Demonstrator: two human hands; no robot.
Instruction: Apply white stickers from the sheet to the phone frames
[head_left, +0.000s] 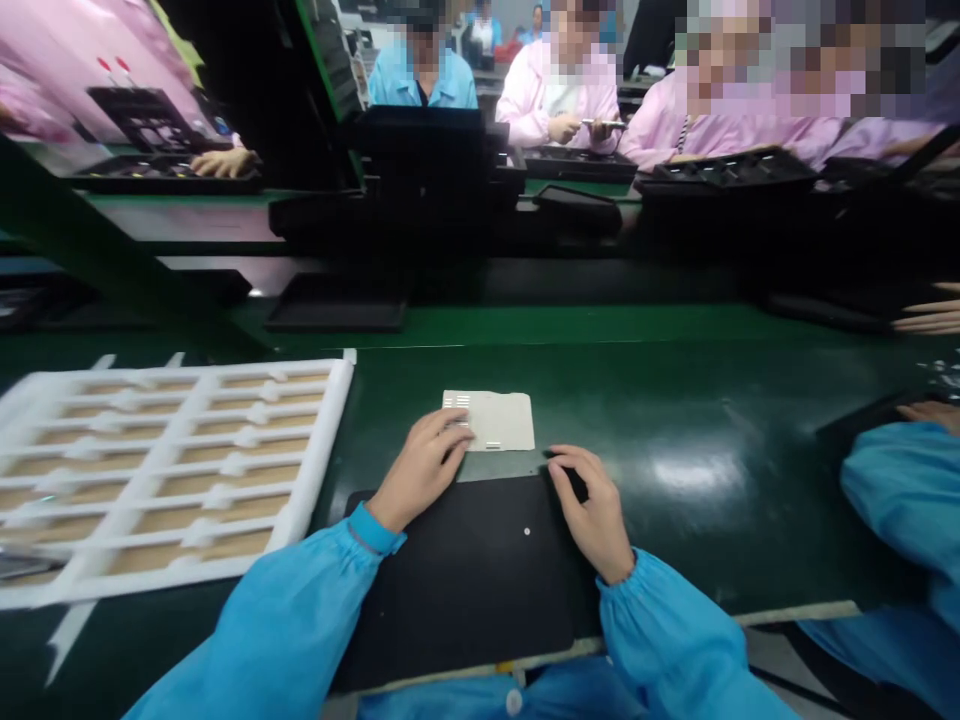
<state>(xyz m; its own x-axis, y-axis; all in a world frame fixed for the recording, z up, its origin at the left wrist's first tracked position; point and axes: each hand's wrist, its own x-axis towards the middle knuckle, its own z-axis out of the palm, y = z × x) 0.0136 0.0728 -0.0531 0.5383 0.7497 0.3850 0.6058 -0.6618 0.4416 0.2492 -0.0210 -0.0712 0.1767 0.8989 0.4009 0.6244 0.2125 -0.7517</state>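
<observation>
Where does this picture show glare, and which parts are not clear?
Head view: bright glare lies on the dark green table, right of the right hand; head view: the white tray at left looks slightly soft; head view: blocky pixelation hides some co-workers' heads; head view: the pale plate has fairly clear edges.

From the right hand (pixel 594 510), bare green tabletop (pixel 675 410) leaves passage toward two o'clock; a co-worker's sleeve (pixel 892 490) bounds three, the left hand (pixel 424 465) and white compartment tray (pixel 319 455) block nine.
</observation>
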